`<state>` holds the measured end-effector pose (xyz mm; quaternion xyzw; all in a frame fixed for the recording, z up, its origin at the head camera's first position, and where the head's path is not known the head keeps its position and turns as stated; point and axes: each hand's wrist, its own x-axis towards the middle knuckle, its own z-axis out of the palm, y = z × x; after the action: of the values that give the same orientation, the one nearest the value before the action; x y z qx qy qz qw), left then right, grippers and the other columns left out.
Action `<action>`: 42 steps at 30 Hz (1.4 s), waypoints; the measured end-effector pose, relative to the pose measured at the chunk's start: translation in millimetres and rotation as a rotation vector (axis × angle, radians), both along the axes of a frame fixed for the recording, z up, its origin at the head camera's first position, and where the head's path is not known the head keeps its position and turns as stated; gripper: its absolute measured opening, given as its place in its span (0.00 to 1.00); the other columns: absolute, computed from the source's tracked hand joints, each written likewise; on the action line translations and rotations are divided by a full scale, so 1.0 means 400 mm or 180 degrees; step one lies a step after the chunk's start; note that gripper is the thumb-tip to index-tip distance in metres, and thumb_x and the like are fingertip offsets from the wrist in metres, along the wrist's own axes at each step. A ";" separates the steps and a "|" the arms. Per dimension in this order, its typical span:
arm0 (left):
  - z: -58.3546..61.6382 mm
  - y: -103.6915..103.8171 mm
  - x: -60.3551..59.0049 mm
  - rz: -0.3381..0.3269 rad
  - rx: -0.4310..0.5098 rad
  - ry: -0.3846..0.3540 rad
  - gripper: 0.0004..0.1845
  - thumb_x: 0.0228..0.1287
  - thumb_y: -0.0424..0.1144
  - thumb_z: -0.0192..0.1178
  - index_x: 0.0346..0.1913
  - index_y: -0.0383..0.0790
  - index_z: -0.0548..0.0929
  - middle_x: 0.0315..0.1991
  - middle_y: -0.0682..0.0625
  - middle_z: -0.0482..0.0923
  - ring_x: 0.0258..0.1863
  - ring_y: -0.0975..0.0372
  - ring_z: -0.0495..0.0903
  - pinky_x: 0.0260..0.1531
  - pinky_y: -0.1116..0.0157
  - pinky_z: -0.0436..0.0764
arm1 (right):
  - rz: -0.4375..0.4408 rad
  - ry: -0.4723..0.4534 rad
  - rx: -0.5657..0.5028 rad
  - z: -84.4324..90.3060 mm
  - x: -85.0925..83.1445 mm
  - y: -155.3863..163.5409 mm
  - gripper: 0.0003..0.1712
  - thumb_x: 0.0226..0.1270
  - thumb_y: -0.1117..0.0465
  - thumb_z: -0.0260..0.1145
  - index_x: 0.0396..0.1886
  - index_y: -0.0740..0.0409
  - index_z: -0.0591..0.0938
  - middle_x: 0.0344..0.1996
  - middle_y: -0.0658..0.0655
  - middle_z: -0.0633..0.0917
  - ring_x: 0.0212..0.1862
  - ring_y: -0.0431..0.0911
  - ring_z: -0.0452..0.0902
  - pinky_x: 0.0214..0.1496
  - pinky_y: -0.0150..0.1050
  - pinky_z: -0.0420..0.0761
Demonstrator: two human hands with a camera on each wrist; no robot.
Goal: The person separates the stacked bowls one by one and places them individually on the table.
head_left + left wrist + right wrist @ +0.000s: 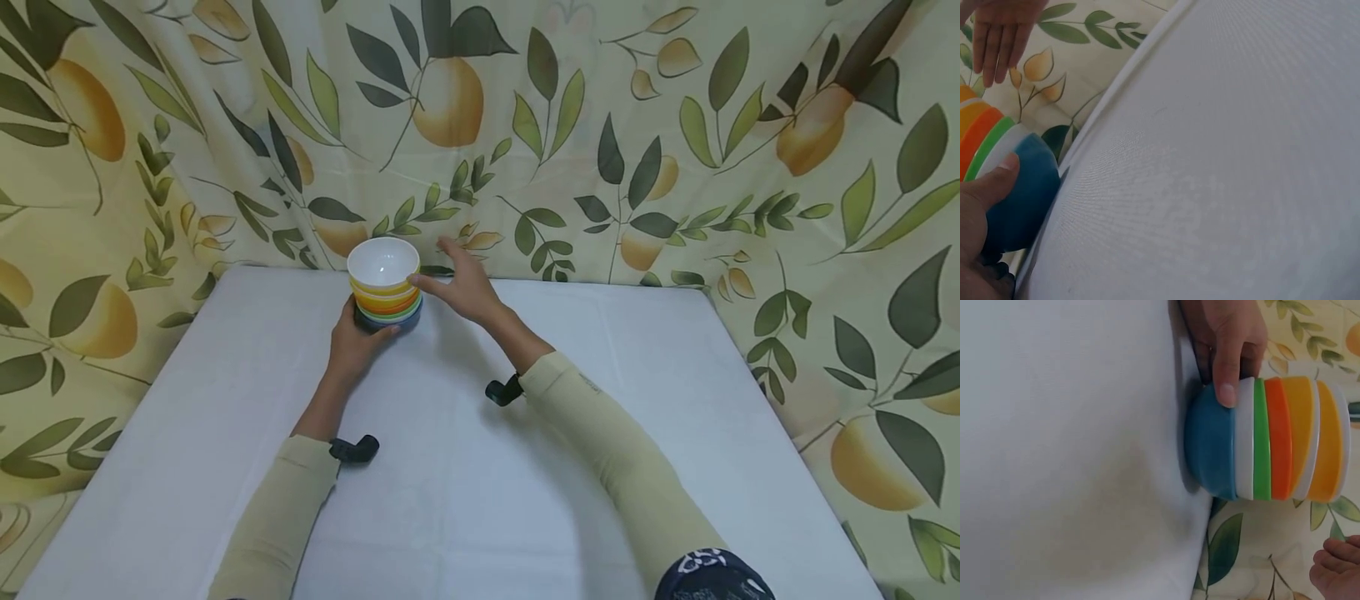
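A stack of nested bowls (385,292) stands at the far edge of the white table (480,483): white-lined on top, then yellow, orange, green, white and blue bands (1266,440). My left hand (358,340) grips the blue bottom bowl (1022,194), thumb (1225,369) pressed on its side. My right hand (461,285) hovers just right of the stack near its rim, fingers straight and spread. In the left wrist view the right hand (999,31) shows clear of the bowls, and its fingertips (1335,569) are also apart from them in the right wrist view.
A cloth backdrop (637,125) printed with leaves and yellow fruit hangs right behind the table and wraps both sides. Black wrist camera mounts (355,449) (502,390) sit on both beige sleeves. The white tabletop stretches toward me.
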<state>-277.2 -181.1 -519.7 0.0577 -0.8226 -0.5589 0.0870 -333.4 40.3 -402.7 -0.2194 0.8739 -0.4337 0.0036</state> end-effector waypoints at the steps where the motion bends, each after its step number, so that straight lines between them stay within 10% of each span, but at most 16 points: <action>1: 0.001 0.000 0.002 -0.0004 0.0000 -0.0012 0.59 0.61 0.46 0.78 0.86 0.43 0.49 0.83 0.41 0.54 0.82 0.48 0.51 0.80 0.47 0.52 | -0.0007 -0.0032 0.0008 0.001 -0.001 -0.008 0.56 0.68 0.38 0.72 0.84 0.59 0.59 0.80 0.59 0.65 0.80 0.52 0.58 0.80 0.53 0.63; 42: 0.005 -0.006 0.001 -0.0060 -0.0099 -0.0078 0.57 0.66 0.48 0.75 0.86 0.42 0.47 0.84 0.40 0.51 0.83 0.48 0.47 0.81 0.49 0.48 | 0.0045 0.0049 0.0029 -0.015 -0.029 -0.125 0.54 0.55 0.42 0.84 0.75 0.57 0.69 0.64 0.57 0.81 0.61 0.50 0.80 0.60 0.45 0.84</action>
<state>-276.7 -183.4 -517.7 0.0555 -0.8327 -0.5461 0.0726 -345.1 -9.9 -408.8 -0.2290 0.8743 -0.4279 0.0009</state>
